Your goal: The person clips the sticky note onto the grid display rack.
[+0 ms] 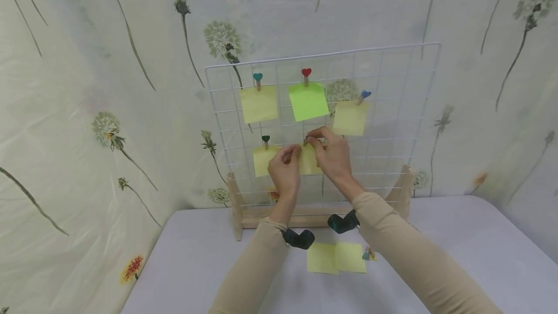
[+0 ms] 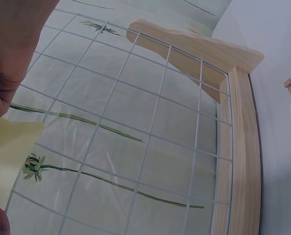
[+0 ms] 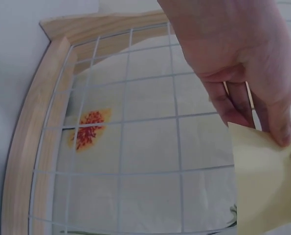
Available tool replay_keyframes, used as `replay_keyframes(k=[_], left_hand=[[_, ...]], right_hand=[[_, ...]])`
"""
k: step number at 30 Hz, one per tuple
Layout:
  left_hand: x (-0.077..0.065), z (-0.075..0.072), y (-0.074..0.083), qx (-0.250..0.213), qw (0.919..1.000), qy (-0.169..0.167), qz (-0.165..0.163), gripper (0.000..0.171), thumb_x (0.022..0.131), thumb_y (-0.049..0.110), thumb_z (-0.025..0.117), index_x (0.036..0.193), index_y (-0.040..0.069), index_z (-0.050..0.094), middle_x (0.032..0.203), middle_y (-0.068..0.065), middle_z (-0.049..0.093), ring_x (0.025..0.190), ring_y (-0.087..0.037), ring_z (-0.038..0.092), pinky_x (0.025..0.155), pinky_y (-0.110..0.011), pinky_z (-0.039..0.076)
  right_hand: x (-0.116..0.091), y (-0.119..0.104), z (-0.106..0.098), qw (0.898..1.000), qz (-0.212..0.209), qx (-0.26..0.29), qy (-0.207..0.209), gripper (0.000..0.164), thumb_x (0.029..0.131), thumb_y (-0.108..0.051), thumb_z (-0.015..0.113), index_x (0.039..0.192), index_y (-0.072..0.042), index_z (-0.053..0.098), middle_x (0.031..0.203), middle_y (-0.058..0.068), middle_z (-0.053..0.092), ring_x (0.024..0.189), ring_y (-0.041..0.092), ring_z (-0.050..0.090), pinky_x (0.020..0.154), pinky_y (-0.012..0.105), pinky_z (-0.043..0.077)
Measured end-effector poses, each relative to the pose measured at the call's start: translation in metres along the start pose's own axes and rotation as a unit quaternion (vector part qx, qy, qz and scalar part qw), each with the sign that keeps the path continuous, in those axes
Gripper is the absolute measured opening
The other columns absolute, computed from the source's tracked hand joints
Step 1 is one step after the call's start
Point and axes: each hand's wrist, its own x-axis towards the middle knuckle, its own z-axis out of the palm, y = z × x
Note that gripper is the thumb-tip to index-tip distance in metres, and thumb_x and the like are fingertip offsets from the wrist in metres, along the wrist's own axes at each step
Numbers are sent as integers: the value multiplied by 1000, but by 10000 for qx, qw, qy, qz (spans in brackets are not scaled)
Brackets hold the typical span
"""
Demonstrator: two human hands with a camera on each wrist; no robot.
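A white wire grid (image 1: 383, 110) stands upright, with a yellow sticky note (image 1: 309, 163) against its lower middle. At that note's upper left corner, my left hand (image 1: 285, 168) pinches the paper between thumb and fingers, as the right wrist view confirms. My right hand (image 1: 334, 156) holds a small wooden clothespin (image 1: 305, 142) at the note's top edge; fingers hide most of it. To the left hangs another yellow note (image 1: 260, 163) under a dark green heart clothespin (image 1: 266, 139). Above are a yellow note (image 1: 259, 104), a bright green note (image 1: 308, 102) and a tilted yellow note (image 1: 350, 118), each clipped with a heart clothespin.
Wooden feet (image 1: 235, 207) and a crossbar (image 1: 287, 221) carry the grid on a white table (image 1: 183, 256). Two yellow notes (image 1: 322, 258) lie in front, beside several small clothespins (image 1: 368, 254). Behind hangs a flower-patterned curtain (image 1: 152, 38).
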Motion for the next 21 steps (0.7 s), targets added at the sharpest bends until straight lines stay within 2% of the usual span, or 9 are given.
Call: replay_keyframes(k=[6, 15, 21], left_hand=[[0, -1, -1, -11, 10000, -41, -54, 14, 87, 26, 68, 93, 16, 74, 91, 3, 75, 80, -6, 69, 72, -24, 55], [-2, -2, 0, -64, 10000, -46, -10, 16, 88, 25, 67, 95, 13, 73, 92, 0, 75, 81, -8, 70, 73, -24, 55], [-4, -2, 4, -119, 9999, -50, -52, 14, 87, 25, 68, 95, 15, 73, 88, -2, 75, 78, -12, 70, 68, -26, 56]], right_hand=[[-2, 1, 0, 9999, 42, -78, -100, 16, 93, -20, 60, 105, -12, 68, 99, 8, 73, 39, 15, 57, 36, 24, 42], [-4, -1, 0, 9997, 38, -82, -217, 19, 94, -17, 58, 110, -11, 66, 102, 10, 72, 38, 12, 52, 37, 25, 43], [-4, -1, -2, 9998, -55, -110, -186, 21, 94, -15, 57, 112, -11, 66, 100, 8, 73, 41, 11, 54, 39, 23, 43]])
